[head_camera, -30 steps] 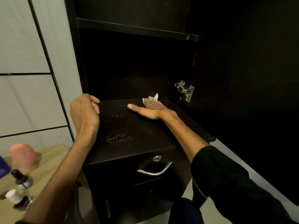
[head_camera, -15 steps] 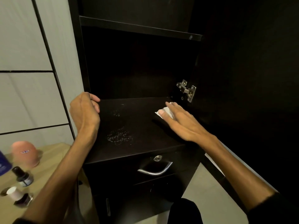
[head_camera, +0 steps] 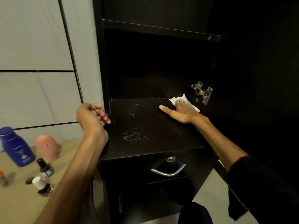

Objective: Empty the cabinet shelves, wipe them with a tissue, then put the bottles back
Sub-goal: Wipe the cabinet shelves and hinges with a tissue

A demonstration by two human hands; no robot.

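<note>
Cabinet of dark brown laminate (head_camera: 161, 62), tall and open at the front, fills the centre and right of the view; its lower shelf surface (head_camera: 161, 135) carries no bottles, so emptying of this shelf appears complete and the wiping step is in hand. A thinner upper shelf board (head_camera: 161, 30) sits above; its top face is not visible. Below the shelf is a drawer with a curved chrome handle (head_camera: 168, 171).

Pale wooden table (head_camera: 19, 199) at near left holds the removed items: a blue plastic lotion bottle (head_camera: 17, 147), a pink rounded container (head_camera: 47, 147), a small dark dropper bottle (head_camera: 44, 167) and a small dark bottle with a white cap (head_camera: 41, 185).

Left hand (head_camera: 91, 120) rests at the near-left edge of the shelf, fingers loosely curled, holding nothing. Right hand (head_camera: 182, 113) lies flat at the far-right corner, fingers straight and close together, thumb stretched out to the left, pressing a crumpled white tissue (head_camera: 178, 100) onto the shelf beside a metal door hinge (head_camera: 201, 92).

Whitish residue patch (head_camera: 134, 136) lies near the shelf's middle, with a fainter speckle (head_camera: 131, 112) beyond it (both well apart from the tissue). The next move likely calls for a leftward, nearward sweep under steady pressure across both marks.
</note>
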